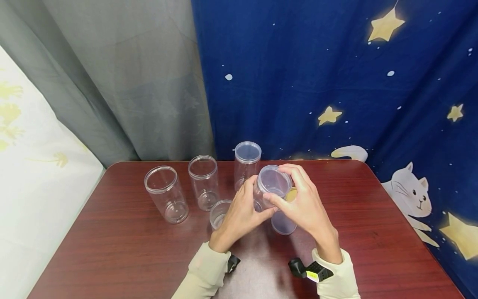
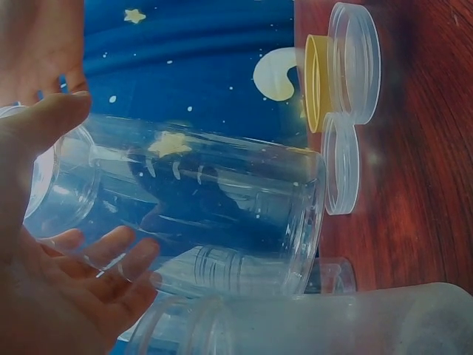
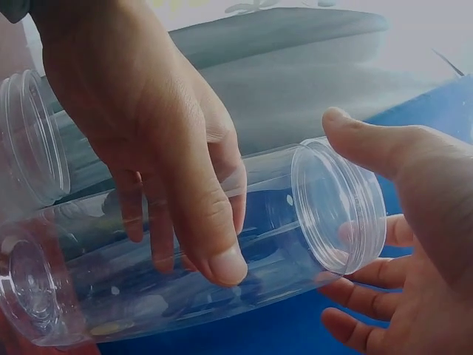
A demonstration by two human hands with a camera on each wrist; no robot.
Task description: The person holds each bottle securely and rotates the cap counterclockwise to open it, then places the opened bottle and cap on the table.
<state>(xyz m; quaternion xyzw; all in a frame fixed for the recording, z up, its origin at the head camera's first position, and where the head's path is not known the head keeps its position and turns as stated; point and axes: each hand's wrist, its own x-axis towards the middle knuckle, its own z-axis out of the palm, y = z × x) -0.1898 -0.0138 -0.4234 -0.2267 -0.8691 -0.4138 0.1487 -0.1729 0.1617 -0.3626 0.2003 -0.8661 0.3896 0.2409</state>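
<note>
A tall clear plastic jar (image 2: 207,177) is held tilted above the table between both hands. My left hand (image 1: 242,209) grips its side, thumb on one side and fingers on the other. A clear screw lid (image 1: 275,180) sits over the mouth of this jar. My right hand (image 1: 304,207) holds the lid by its rim, thumb on the near edge and fingers round the far edge. Beneath the hands, a loose clear lid (image 1: 284,224) lies on the table, with a yellow lid (image 1: 291,194) and another clear lid (image 2: 341,163) close by.
Two clear jars without lids, one at the left (image 1: 166,195) and one beside it (image 1: 203,182), stand on the wooden table (image 1: 112,249). A lidded jar (image 1: 247,155) stands at the back. Another jar (image 1: 219,211) is partly hidden by my left hand. Curtains (image 1: 280,83) hang behind.
</note>
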